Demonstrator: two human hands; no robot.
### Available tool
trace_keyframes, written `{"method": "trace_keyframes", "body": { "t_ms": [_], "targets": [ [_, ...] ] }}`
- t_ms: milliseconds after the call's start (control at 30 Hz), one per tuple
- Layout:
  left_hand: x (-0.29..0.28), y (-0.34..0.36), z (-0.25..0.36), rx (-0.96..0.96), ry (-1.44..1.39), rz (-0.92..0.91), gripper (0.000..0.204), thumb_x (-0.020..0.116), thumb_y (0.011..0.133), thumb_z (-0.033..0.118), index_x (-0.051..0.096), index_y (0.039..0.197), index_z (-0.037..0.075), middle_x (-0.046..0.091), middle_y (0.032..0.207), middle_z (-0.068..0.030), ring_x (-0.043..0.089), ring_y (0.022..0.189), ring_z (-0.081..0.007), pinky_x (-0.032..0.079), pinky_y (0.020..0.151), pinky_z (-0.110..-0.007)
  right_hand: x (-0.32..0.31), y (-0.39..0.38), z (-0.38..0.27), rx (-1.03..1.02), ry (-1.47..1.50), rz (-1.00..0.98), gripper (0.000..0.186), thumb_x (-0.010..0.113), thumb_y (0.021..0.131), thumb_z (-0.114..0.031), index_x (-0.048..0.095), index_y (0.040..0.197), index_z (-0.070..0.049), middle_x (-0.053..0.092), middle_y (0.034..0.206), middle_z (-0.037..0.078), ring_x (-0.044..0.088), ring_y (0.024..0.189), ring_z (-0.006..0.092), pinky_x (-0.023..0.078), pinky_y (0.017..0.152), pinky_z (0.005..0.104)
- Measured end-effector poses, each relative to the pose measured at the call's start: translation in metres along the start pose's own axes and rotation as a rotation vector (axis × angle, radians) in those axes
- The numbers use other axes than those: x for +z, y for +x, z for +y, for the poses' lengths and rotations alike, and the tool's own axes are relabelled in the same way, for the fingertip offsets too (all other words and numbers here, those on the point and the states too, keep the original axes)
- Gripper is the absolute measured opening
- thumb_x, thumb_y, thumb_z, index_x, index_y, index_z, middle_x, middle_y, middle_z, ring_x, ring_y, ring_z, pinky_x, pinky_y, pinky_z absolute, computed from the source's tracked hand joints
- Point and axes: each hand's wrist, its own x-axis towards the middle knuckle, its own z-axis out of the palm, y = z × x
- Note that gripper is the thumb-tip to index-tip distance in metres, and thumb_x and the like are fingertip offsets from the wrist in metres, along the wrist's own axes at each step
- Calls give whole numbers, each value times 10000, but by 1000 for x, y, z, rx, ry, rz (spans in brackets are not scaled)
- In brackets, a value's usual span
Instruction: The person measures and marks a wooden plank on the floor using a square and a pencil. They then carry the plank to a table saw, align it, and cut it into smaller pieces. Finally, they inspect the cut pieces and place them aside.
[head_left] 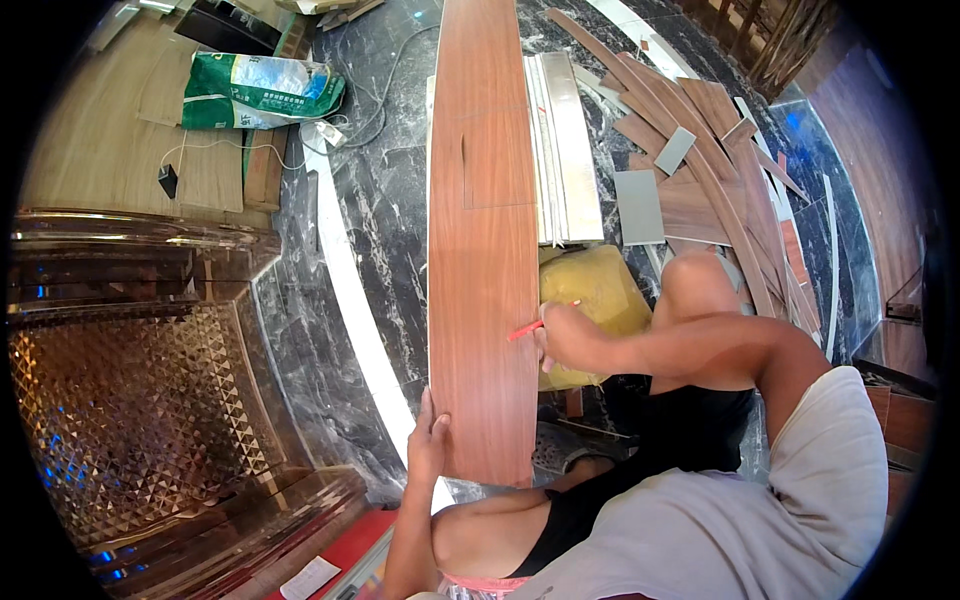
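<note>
A long reddish-brown wood-grain plank [483, 300] stretches away from me, its near end by my legs. My left hand [427, 440] grips the plank's left edge close to that end, with the thumb at the top face and other fingers partly hidden along the side. At the right edge my right hand [562, 337] is closed round a red pencil [524, 330], which points left over the plank's surface. Farther up the plank, thin lines form a rectangular outline with a dark slit beside it. The plank hides what lies directly beneath it.
Beside the plank lie a yellow sack [597, 290] and a stack of pale boards [568, 150]. Offcut strips [700, 200] are heaped at the right. A green-and-white bag [262, 92] and a cable sit at the far left, above a mirrored, faceted panel [140, 420].
</note>
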Motion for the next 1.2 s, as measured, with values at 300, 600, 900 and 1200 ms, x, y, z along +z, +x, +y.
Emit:
{"method": "trace_keyframes", "body": {
  "t_ms": [300, 600, 900, 1200],
  "targets": [
    [-1, -9, -11, 22, 80, -20, 618, 471, 1043, 60, 191, 1590, -11, 303, 1626, -195, 307, 1492, -219, 241, 1186, -288, 10, -5, 9, -2, -5, -26, 139, 529, 949, -34, 526, 918, 101, 666, 691, 176, 721, 582, 244, 542, 469, 369],
    [2, -16, -25, 81, 37, 13, 599, 442, 1037, 66, 219, 1591, 17, 381, 1585, -213, 382, 1463, -261, 288, 1171, -307, 14, -4, 14, 24, -35, -54, 188, 545, 957, -86, 554, 886, 89, 663, 640, 165, 706, 551, 229, 539, 441, 364],
    [-3, -20, -30, 40, 4, 61, 559, 432, 1053, 89, 262, 1579, 8, 377, 1599, -168, 369, 1465, -231, 273, 1180, -298, 7, -6, 8, -42, -59, -116, 277, 560, 946, -111, 615, 753, 80, 652, 606, 165, 701, 560, 249, 548, 479, 389],
    [-27, -26, -8, 32, -21, 249, 489, 504, 1057, 166, 420, 1506, -10, 507, 1505, -159, 465, 1391, -219, 336, 1152, -320, -44, -4, -39, -412, -719, 190, 376, 630, 937, -372, 594, 830, -13, 620, 625, 204, 656, 621, 423, 525, 565, 501]
  ]
}}
